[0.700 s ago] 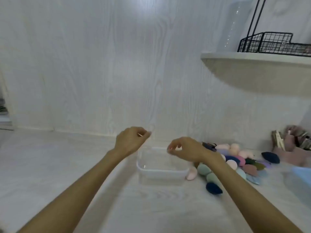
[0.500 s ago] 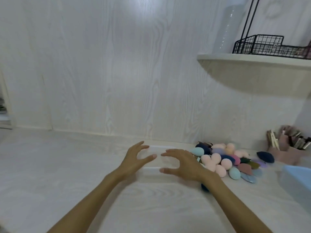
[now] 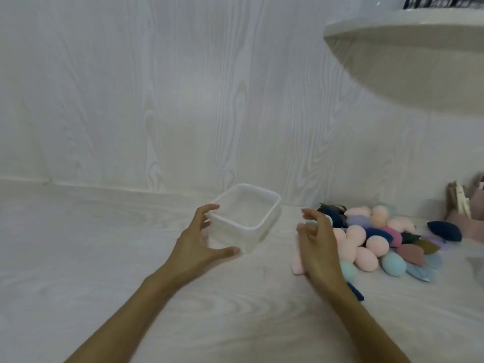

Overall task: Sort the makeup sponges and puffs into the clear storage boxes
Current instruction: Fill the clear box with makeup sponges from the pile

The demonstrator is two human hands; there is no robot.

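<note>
A single head-worn wide-angle view looks forward and down along both forearms onto the counter [image 3: 78, 258], close enough that the arms leave the frame at its lower edge. It faces the wood-grain wall [image 3: 157, 87] beyond the fingers [image 3: 209, 209]; a shelf [image 3: 406, 48] cuts in above right of them

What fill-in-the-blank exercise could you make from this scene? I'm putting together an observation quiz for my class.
1. The clear box holds ____ sponges.
2. The left hand is at the box, while the right hand is in front of the pile of ____.
3. The sponge pile lies to the ____ of the box.
4. A dark blue sponge lies apart from the pile, near the ____ holder.

Missing words: no; sponges; right; pink
</note>
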